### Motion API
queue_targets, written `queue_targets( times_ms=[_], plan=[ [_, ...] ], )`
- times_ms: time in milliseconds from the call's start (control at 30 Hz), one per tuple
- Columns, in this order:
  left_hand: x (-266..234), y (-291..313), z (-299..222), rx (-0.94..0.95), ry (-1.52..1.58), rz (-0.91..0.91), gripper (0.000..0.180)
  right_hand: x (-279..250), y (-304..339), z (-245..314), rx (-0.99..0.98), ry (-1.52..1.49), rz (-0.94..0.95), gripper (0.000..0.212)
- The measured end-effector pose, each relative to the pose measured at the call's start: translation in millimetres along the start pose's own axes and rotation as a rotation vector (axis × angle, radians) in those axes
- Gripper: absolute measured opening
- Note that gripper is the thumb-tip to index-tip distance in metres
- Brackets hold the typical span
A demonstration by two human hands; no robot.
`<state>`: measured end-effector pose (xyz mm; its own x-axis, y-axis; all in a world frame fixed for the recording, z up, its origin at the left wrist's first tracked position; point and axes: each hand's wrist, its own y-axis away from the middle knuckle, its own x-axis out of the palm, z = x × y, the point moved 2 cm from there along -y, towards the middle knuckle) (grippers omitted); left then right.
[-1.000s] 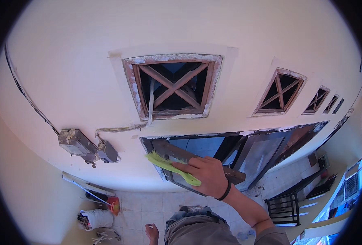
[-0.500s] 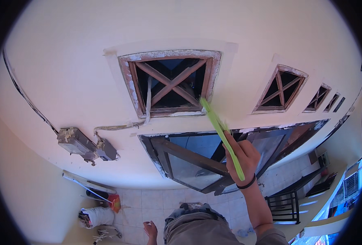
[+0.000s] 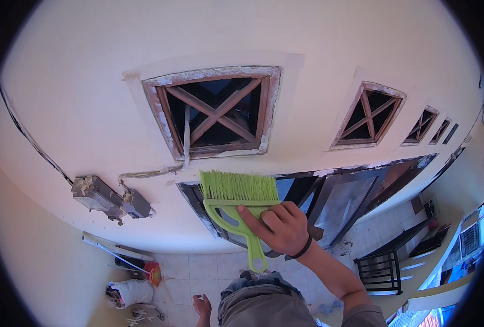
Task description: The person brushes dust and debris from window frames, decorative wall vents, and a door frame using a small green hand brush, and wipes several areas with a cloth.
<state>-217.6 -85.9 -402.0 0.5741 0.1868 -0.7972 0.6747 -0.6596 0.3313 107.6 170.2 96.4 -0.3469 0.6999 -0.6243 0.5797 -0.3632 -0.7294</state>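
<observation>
My right hand [image 3: 279,229] grips a bright green hand brush [image 3: 236,204] by the side of its head, with the thumb flat on the front. The brush's bristles [image 3: 237,187] point up, and its looped handle hangs downward. It is held in front of the top of the window [image 3: 277,253] with dark frames, below a square vent [image 3: 212,114] with a wooden cross and peeling paint. Low at my side hangs my left hand [image 3: 201,308], loosely open, with the fingers slightly curled and nothing plainly in it.
Smaller crossed vents [image 3: 368,115] run along the wall to the right. On the left are a grey meter box [image 3: 96,193] and a cable. Below lie a white sack [image 3: 133,292], a red dustpan-like item [image 3: 153,272] and a pole. A black metal railing [image 3: 381,275] stands at right.
The brush has moved down and left from the vent's lower right corner. It has turned from edge-on to broad side toward me. The left hand has hardly moved.
</observation>
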Motion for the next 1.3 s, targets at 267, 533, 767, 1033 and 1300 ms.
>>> queue_targets(
  times_ms=[267,533,767,1033,1300],
  plan=[
    [10,-5,6,0.017,0.023,-0.009,0.032,-51,42,-49,0.256,0.138,-0.005,0.060],
    [8,-21,-17,0.115,-0.023,0.020,0.032,16,22,-6,0.137,0.004,0.047,0.053],
    [-2,-21,-32,0.078,0.102,-0.028,0.033,-16,35,-36,0.285,0.106,0.052,0.054],
    [1,1,0,0.060,0.064,-0.043,0.032,-20,3,-19,0.072,-0.057,-0.005,0.049],
    [8,4,3,0.038,0.050,-0.022,0.034,25,-36,6,0.002,-0.108,-0.008,0.046]
  ],
)
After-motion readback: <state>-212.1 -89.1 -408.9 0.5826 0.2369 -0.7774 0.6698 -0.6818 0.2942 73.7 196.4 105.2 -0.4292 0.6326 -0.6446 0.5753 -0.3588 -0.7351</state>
